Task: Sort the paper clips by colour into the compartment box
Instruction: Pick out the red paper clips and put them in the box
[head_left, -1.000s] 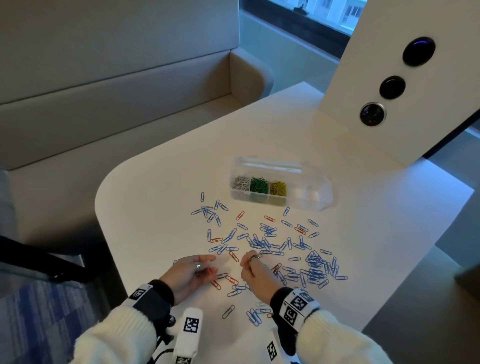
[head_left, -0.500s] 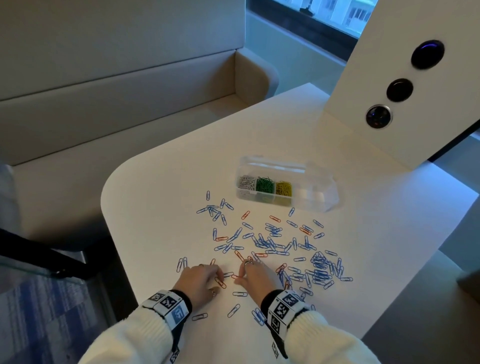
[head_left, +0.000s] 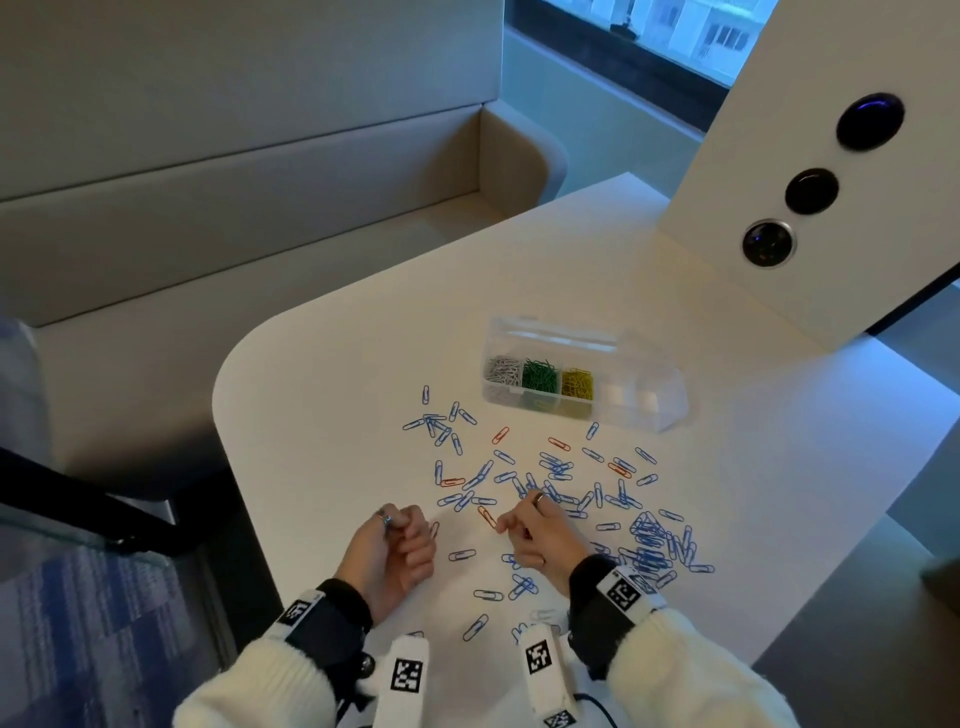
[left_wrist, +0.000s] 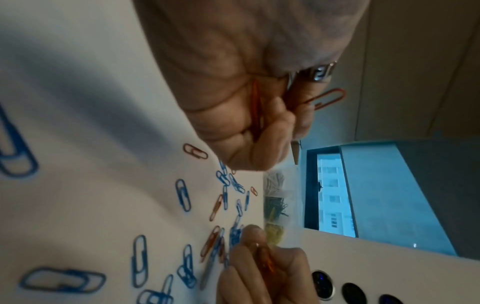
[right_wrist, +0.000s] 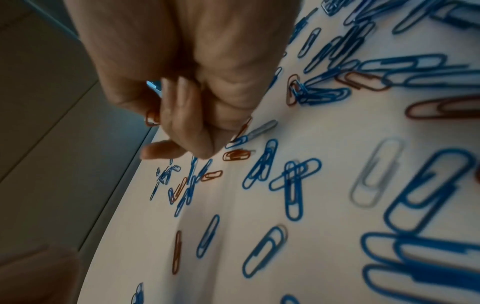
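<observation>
Clutching orange clips (left_wrist: 326, 98) in both fists, left hand (head_left: 397, 553) and right hand (head_left: 535, 540) risk dropping loose ones.

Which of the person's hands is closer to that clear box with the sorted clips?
The right hand. It lies nearer the clear box, roughly below its left end; the left hand sits further left, towards the table edge.
</observation>
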